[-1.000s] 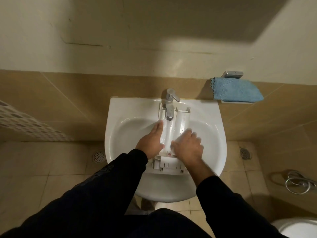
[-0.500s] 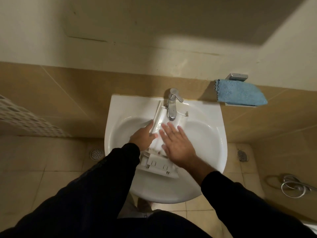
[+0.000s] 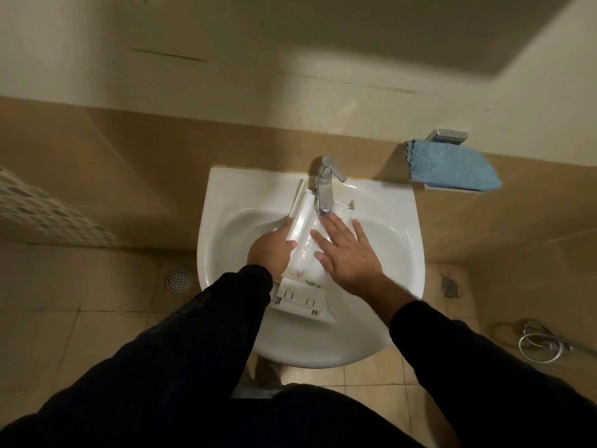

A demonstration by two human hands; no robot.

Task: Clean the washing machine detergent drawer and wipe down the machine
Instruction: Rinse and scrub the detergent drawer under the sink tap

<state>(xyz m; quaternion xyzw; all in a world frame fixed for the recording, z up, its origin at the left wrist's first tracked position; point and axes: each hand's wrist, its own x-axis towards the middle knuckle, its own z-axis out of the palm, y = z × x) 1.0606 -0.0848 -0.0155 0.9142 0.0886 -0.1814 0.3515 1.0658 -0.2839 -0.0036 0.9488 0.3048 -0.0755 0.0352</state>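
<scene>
The white detergent drawer (image 3: 302, 295) lies lengthwise in the white sink (image 3: 397, 253), its far end under the chrome tap (image 3: 326, 185) and its front panel toward me. My left hand (image 3: 269, 252) grips the drawer's left side wall, thumb over the edge. My right hand (image 3: 347, 253) lies flat with spread, straight fingers on the drawer's wet inside, fingertips just below the spout. A blue cloth (image 3: 452, 166) rests on a small wall shelf right of the sink. The washing machine is out of view.
Beige tiled wall and floor surround the sink. Floor drains sit at the left (image 3: 179, 279) and right (image 3: 449, 286). A coiled metal hose (image 3: 539, 345) lies on the floor at the right. A patterned white panel (image 3: 38, 215) stands at the far left.
My right hand went from curled on the drawer's near part to flat with spread fingers, sliding up toward the tap. The drawer has turned slightly, its front panel swinging toward me.
</scene>
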